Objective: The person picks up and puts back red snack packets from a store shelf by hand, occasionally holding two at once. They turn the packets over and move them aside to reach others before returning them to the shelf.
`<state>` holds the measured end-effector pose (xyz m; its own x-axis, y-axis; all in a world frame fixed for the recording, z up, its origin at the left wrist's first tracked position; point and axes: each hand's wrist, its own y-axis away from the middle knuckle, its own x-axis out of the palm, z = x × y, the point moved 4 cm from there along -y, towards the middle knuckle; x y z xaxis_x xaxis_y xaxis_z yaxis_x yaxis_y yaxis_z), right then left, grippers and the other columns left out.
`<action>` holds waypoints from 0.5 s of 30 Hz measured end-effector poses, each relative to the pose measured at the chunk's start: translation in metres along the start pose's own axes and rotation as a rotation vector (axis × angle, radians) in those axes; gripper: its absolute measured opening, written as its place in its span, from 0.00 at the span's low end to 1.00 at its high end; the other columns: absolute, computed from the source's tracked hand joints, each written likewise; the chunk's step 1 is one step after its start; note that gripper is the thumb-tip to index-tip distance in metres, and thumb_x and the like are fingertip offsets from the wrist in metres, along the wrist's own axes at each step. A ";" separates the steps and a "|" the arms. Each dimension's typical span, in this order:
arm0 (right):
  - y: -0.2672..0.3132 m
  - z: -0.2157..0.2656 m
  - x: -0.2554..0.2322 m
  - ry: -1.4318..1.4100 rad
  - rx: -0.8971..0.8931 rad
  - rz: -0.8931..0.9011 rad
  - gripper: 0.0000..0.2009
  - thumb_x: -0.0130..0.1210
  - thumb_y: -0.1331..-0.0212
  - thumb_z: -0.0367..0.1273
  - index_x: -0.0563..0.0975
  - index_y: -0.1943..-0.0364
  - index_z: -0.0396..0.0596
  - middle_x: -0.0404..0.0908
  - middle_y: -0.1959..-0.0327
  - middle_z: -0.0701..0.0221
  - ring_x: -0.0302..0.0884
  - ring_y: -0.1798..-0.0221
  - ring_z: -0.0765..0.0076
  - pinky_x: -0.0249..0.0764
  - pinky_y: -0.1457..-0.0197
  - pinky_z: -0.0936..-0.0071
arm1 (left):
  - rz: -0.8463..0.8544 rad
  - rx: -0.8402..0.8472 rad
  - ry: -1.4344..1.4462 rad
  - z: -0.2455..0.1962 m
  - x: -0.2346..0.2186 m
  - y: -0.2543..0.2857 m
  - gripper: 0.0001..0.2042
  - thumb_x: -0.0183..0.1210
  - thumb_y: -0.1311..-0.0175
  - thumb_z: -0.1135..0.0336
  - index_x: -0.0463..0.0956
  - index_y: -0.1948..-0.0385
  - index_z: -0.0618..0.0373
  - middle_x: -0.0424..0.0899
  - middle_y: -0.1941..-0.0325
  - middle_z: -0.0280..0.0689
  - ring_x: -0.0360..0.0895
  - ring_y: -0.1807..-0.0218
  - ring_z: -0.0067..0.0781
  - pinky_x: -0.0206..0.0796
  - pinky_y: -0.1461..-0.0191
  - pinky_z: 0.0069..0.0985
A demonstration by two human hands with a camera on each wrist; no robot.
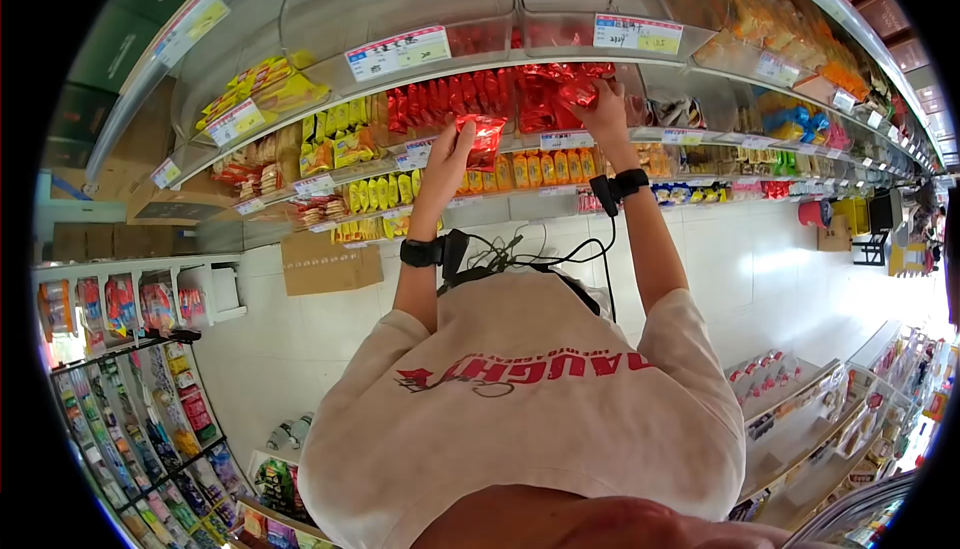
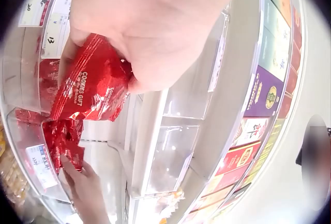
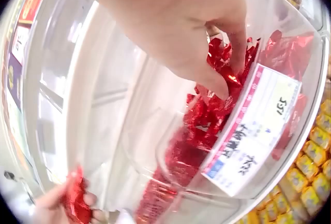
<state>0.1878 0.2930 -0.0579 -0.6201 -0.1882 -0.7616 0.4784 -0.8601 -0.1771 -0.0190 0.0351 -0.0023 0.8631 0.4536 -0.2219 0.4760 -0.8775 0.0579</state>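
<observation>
My left hand [image 1: 446, 161] grips a shiny red cookie packet [image 2: 95, 89] printed "COOKIES GIFT", held up in front of the shelf. My right hand [image 1: 606, 115] reaches over the front of a clear plastic bin [image 3: 305, 68] on the same shelf. Inside it, thumb and fingers pinch a red foil packet [image 3: 230, 74] among several similar ones. A price label [image 3: 253, 131] is fixed to the bin's front. Just left of this bin, in the head view, a row of red packets [image 1: 430, 104] stands upright behind the left hand.
Yellow packets [image 1: 335, 134] fill a neighbouring bin to the left, with orange-yellow packets [image 1: 550, 167] one shelf lower. An upper shelf with price labels [image 1: 398, 53] overhangs the hands. A cardboard box [image 1: 332, 263] lies on the floor, and black cables [image 1: 530, 254] hang between the wrists.
</observation>
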 end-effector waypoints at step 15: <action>0.115 0.123 -0.041 -0.750 -0.232 0.394 0.38 0.72 0.44 0.27 0.63 0.29 0.47 0.79 0.47 0.63 0.83 0.50 0.70 0.82 0.50 0.72 | 0.269 0.063 0.049 -0.047 0.057 0.014 0.21 0.62 0.27 0.56 0.73 0.42 0.63 0.83 0.48 0.39 0.79 0.47 0.26 0.71 0.43 0.25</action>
<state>0.1914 0.1438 0.0295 -0.5893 -0.7832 -0.1981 0.8076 -0.5642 -0.1717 0.0445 0.0562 0.0318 0.9649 0.2085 -0.1597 0.2185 -0.9747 0.0475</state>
